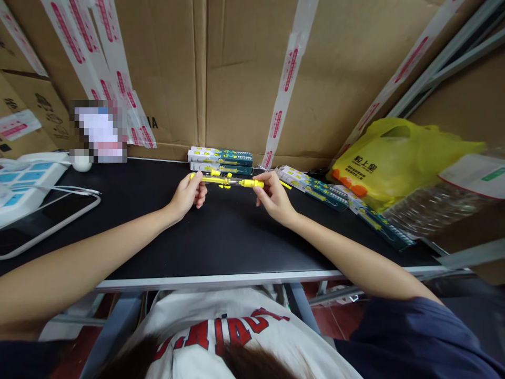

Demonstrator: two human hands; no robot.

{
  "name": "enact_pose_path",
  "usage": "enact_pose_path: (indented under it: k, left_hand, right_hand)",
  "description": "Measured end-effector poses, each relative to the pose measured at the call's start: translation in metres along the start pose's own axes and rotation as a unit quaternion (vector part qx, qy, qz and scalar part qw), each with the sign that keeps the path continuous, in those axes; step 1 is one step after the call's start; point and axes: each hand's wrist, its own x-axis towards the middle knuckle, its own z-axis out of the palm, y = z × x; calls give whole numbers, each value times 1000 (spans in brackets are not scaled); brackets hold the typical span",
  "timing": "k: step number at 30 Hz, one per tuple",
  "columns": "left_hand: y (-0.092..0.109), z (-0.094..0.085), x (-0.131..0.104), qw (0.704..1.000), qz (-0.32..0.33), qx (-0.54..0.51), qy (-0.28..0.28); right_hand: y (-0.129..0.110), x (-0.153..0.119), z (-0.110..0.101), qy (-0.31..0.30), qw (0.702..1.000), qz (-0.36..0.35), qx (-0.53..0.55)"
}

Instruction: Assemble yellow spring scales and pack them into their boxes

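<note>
Between my two hands is a slim yellow pen-shaped tool (232,181), held level above the black tabletop, with a clear section and a metal-looking part near its middle. My left hand (187,196) is closed around its left end, thumb on top. My right hand (275,196) pinches the yellow right end between thumb and fingers. Small yellow pieces show just behind and below the tool; whether they belong to it I cannot tell. A thin yellow strip (285,185) sticks out beyond my right hand. Two stacked printed boxes (221,157) lie just behind.
More printed boxes (315,188) lie in a slanting row at the right. Beside them are a yellow plastic bag (398,152) and a clear plastic package (434,208). A white-framed device (51,218) and a white-and-blue power strip (35,179) occupy the left. Cardboard (244,79) walls the back.
</note>
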Motion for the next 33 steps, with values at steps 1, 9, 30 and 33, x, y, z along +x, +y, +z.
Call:
enact_pose_path:
  k: [1, 9, 30, 33]
  left_hand:
    - [0, 0, 0, 1000, -3, -3, 2]
    - [4, 1, -1, 999, -27, -19, 0]
    - [4, 2, -3, 999, -27, -33, 6]
    - [4, 2, -3, 999, -26, -33, 10]
  right_hand:
    - [0, -1, 1, -10, 1000, 7, 9]
    - [-6, -2, 0, -12, 1000, 2, -7]
    - [6, 2, -2, -31, 982, -116, -147]
    - [7, 1, 0, -39, 985, -103, -129]
